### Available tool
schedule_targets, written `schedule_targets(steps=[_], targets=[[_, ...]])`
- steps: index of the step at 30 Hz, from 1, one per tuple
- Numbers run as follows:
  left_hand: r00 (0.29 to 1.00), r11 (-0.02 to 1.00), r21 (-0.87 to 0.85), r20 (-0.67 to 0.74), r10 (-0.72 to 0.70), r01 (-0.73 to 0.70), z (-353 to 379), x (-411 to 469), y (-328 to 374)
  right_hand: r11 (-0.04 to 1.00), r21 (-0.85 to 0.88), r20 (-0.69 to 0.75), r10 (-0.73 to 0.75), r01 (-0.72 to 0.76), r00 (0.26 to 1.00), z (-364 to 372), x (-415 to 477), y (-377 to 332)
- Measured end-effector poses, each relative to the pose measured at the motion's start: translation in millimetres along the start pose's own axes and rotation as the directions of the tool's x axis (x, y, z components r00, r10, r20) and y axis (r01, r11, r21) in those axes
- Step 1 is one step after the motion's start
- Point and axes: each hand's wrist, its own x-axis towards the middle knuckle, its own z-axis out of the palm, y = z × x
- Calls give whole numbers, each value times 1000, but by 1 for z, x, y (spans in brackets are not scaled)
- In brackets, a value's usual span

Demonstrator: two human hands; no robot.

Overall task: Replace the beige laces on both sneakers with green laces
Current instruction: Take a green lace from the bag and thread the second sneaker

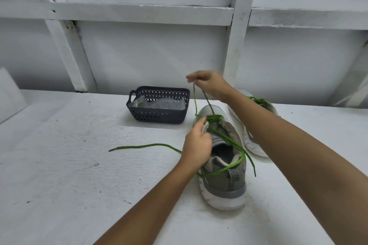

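1. A plain, makeshift work corner rather than a furnished room: nearly everything is painted white.
2. The tabletop (pixel 69 165) is rough (its paint flecked with dark marks).
3. Behind it stands a panelled wall (pixel 149 55) crossed by wooden battens (pixel 139 15).
4. A dark plastic basket (pixel 159 117) holds clear bags.

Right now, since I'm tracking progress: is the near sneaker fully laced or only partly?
Partly laced. The green lace crosses only at the toe of the near sneaker; its ends trail loose.
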Motion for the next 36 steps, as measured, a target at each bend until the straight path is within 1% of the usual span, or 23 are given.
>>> schedule_targets(steps=[2, 4, 6, 8, 10, 11, 12, 13, 15, 17, 18, 20, 22, 24, 25, 27, 29, 31, 32, 33, 34, 35, 36], targets=[[1000, 1000, 16, 6, -6, 6, 0, 1, 0, 999, 21, 137, -51, 49, 989, -3, -12, -21], [1000, 1000, 4, 16, -17, 17, 0, 3, 1, 995, -46, 251, -73, 87, 965, -7, -27, -37], [1000, 1000, 14, 5, -16, 16, 0, 2, 3, 996, -72, 285, -28, 51, 958, -13, -40, -43], [1000, 1000, 24, -2, -12, 12, 0, -1, 4, 981, -190, 219, 70, -28, 973, -19, -50, -41], [1000, 999, 40, -8, -20, 20, 1, -2, 4, 904, -421, 81, 116, -71, 990, -27, -58, -30], [1000, 998, 50, -17, -21, 22, 1, -2, 3, 859, -505, 48, 128, -86, 991, -32, -62, -25], [999, 998, 58, -25, -21, 22, 2, -2, 3, 821, -563, 65, 159, -96, 985, -37, -68, -22], [999, 998, 63, -31, -21, 23, 2, -2, 4, 790, -606, 118, 205, -93, 972, -40, -73, -20], [999, 997, 69, -36, -26, 28, 2, -3, 4, 729, -683, 240, 291, -52, 926, -40, -86, -19], [999, 997, 66, -39, -26, 29, 3, -2, 5, 666, -746, 286, 311, 6, 906, -33, -96, -18], [999, 998, 61, -39, -25, 27, 3, -2, 5, 635, -772, 274, 302, 22, 913, -27, -98, -16], [999, 998, 52, -36, -21, 23, 2, -3, 5, 600, -800, 212, 286, -2, 935, -13, -101, -11], [999, 999, 46, -36, -19, 21, 2, -3, 5, 579, -814, 131, 274, -54, 953, 0, -102, -7], [999, 998, 51, -39, -18, 20, 2, -2, 5, 553, -830, 81, 241, -69, 967, 6, -101, -2], [999, 999, 52, -41, -13, 15, 2, -2, 5, 565, -822, 69, 220, -69, 973, 7, -100, 1], [999, 999, 51, -45, -3, 6, 3, -2, 4, 667, -740, 40, 167, -83, 985, 3, -100, 4], [999, 998, 59, -50, 4, -1, 3, -2, 4, 789, -605, -21, 119, -108, 993, -9, -103, 4], [998, 998, 70, -55, 7, -3, 4, -1, 3, 882, -450, -61, 129, -142, 990, -22, -111, 0], [998, 998, 69, -59, 7, -3, 4, -1, 3, 933, -320, -61, 150, -162, 987, -28, -116, -2], [998, 998, 65, -62, 5, -1, 5, -1, 3, 974, -148, -45, 169, -174, 985, -33, -121, -6], [998, 998, 61, -62, 1, 2, 5, 0, 3, 983, 44, -19, 177, -176, 984, -40, -127, -11], [998, 998, 59, -63, -4, 7, 5, -1, 2, 956, 237, 19, 176, -176, 984, -47, -130, -16], [998, 998, 58, -64, -8, 12, 5, -1, 3, 900, 395, 57, 179, -187, 982, -54, -132, -19]])
